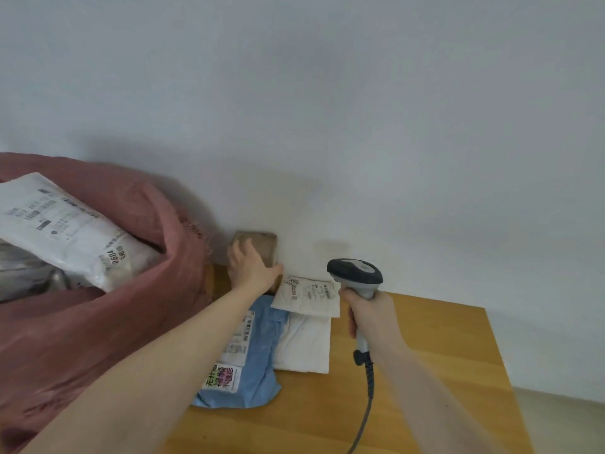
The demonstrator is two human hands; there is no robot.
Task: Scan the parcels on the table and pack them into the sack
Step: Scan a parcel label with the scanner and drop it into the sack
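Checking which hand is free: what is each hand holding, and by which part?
The right hand grips the barcode scanner by its handle. The left hand grasps the brown cardboard box over its near top edge.

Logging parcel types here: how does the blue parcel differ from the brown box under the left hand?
The blue parcel is a soft, flat bag lying on the table; the brown box is rigid and stands against the wall. The left hand holds the box; nothing holds the blue parcel. Neither is in the sack yet.
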